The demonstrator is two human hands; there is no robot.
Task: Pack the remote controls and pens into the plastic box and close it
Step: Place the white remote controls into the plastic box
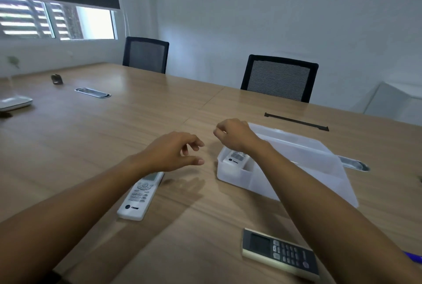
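Fingers of left hand [175, 151] apart, right hand [235, 134] curled empty, white remote [139, 197] logo unreadable.

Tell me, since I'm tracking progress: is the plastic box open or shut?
Open. The plastic box has its lid swung back, and a white remote shows inside.

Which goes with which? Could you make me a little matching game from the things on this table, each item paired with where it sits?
Things:
1. white remote
2. dark remote
3. boxed remote
4. blue pen

Places:
a. inside the plastic box
b. right edge of view
c. under the left hand
d. nearest the camera, by the right forearm

Pairs: 1-c, 2-d, 3-a, 4-b
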